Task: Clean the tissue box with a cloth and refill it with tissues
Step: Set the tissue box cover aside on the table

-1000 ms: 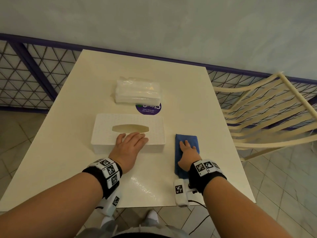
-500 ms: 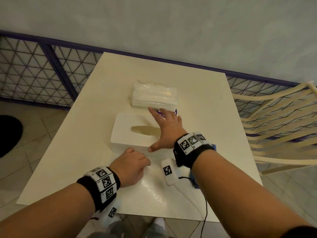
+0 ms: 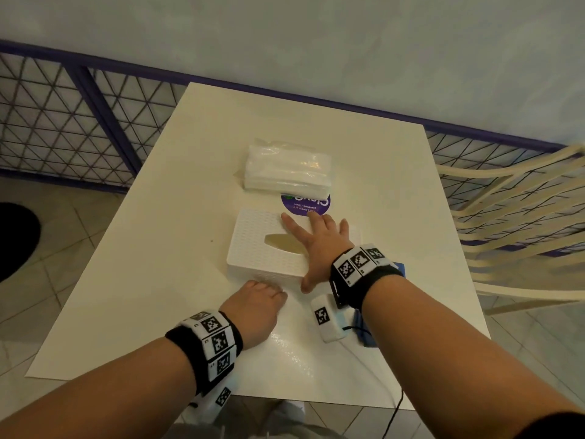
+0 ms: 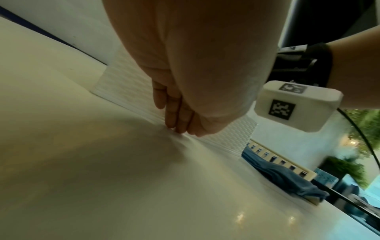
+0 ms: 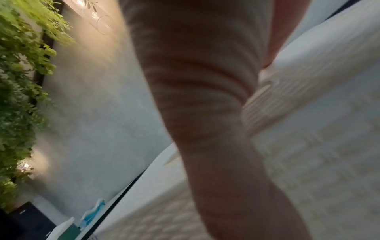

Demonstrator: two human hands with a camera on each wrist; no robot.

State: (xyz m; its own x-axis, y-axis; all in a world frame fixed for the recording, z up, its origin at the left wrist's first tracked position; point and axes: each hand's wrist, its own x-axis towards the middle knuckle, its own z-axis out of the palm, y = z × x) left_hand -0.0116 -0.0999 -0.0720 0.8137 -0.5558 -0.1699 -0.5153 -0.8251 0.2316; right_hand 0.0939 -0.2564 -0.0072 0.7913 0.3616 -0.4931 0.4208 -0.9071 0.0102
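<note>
The white tissue box [image 3: 269,248] is seen in the middle of the cream table [image 3: 177,191]. The right hand [image 3: 319,245] is laid flat on its lid with fingers spread wide. At 6 o'clock from the box, the left hand [image 3: 256,308] is curled, with fingertips [image 4: 174,120] tucked at the bottom edge. The wrapped tissue pack [image 3: 288,169] is at 12 o'clock. The blue cloth [image 4: 287,178] is at 4 o'clock.

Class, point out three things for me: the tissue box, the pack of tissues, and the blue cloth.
tissue box [image 3: 253,248], head view, on its textured lid left of the slot.
pack of tissues [image 3: 286,169], head view, on its plastic-wrapped top.
blue cloth [image 4: 287,180], left wrist view, on its crumpled middle.
</note>
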